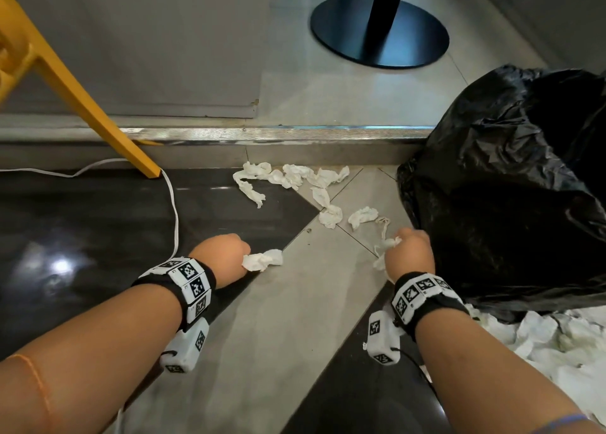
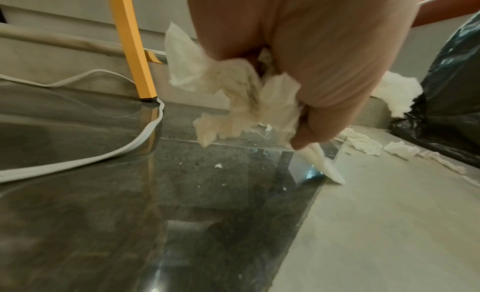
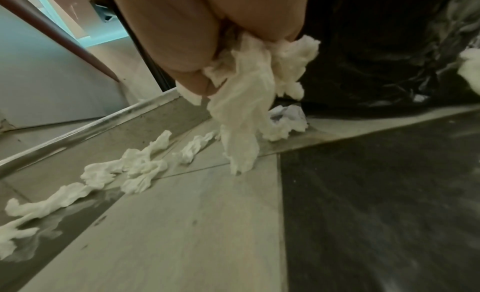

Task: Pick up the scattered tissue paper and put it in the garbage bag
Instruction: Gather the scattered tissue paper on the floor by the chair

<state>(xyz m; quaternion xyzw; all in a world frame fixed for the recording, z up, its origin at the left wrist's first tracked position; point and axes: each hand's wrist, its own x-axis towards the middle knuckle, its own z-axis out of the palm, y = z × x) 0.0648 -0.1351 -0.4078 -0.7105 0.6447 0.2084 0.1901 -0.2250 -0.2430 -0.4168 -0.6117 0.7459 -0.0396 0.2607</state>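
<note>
My left hand (image 1: 226, 253) grips a crumpled wad of white tissue (image 1: 264, 259) just above the floor; the left wrist view shows the fingers (image 2: 335, 87) curled round that wad (image 2: 244, 103). My right hand (image 1: 410, 248) clutches another bunch of tissue (image 1: 385, 253), which hangs down from the fist (image 3: 244, 115). Several more crumpled tissues (image 1: 292, 176) lie scattered on the floor ahead, near the step. The black garbage bag (image 1: 511, 184) stands at the right, close beside my right hand.
A yellow chair leg (image 1: 98, 115) slants down at the left, with a white cable (image 1: 173, 210) running past its foot. A metal-edged step (image 1: 262, 133) crosses ahead. A black round table base (image 1: 380, 30) stands beyond. More white paper (image 1: 551, 342) lies heaped at the lower right.
</note>
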